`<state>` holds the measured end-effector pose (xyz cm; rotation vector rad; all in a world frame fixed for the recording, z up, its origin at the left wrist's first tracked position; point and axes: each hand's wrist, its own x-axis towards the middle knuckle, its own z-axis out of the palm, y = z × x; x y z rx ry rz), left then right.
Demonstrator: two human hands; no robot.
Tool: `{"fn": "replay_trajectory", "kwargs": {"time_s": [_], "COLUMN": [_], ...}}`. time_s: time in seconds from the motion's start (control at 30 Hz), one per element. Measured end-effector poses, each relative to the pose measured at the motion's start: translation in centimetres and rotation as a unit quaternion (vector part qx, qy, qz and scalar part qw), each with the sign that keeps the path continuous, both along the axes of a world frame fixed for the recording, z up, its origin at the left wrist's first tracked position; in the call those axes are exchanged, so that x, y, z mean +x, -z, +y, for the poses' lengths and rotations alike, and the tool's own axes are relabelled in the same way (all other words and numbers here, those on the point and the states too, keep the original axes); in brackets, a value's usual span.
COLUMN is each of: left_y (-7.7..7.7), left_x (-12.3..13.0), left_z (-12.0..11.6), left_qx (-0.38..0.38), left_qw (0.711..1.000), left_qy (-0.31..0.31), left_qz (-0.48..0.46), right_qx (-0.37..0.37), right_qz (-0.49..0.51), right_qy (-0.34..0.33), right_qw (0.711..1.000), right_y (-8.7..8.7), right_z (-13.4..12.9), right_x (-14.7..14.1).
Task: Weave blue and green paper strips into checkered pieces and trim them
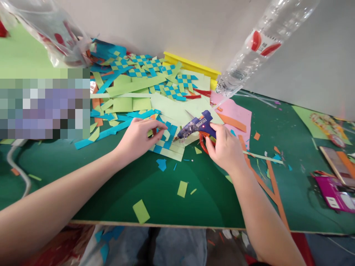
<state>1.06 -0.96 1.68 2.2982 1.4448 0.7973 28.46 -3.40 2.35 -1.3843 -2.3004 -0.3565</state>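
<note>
A blue hot glue gun (pixel 195 125) is in my right hand (pixel 226 146), its nozzle pointing down and left and a small red light glowing on its side. Under that nozzle lies a woven blue and pale green paper piece (pixel 159 148) on a pale sheet. My left hand (pixel 142 136) hovers over the woven piece's left side, thumb and forefinger curled close in a pinch. A small pale green bit shows by those fingertips; whether they grip it I cannot tell. Red-orange scissor handles (pixel 203 143) show partly behind the glue gun and my right hand.
Woven paper fish (pixel 173 91) and loose strips pile up at the back. A large plastic bottle (pixel 263 44) leans by the wall near pink paper (pixel 244 111). Orange strips (pixel 273 181) lie right; a purple box (pixel 334 194) sits far right. A grey cable (pixel 12 162) runs left.
</note>
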Motion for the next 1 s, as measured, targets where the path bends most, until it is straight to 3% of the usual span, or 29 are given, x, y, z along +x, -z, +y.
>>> {"fn": "replay_trajectory", "kwargs": {"time_s": [0.4, 0.57, 0.73, 1.0], "left_y": [-0.1, -0.1, -0.2, -0.5], "left_x": [0.3, 0.2, 0.2, 0.2], "left_z": [-0.1, -0.2, -0.3, -0.5], "left_qx": [0.010, 0.018, 0.005, 0.023], "left_qw": [1.000, 1.000, 0.999, 0.999], "left_qy": [-0.015, -0.015, 0.041, 0.037], "left_qz": [-0.003, -0.018, -0.036, -0.019], "right_qx": [0.064, 0.068, 0.024, 0.002], "right_qz": [0.000, 0.033, 0.103, 0.183], "right_qy": [0.034, 0.139, 0.256, 0.350], "right_qw": [0.997, 0.987, 0.961, 0.919], "right_y": [-0.6, -1.0, -1.3, 0.0], "right_z": [0.2, 0.6, 1.3, 3.2], "right_x": [1.4, 3.6, 6.3, 10.3]}}
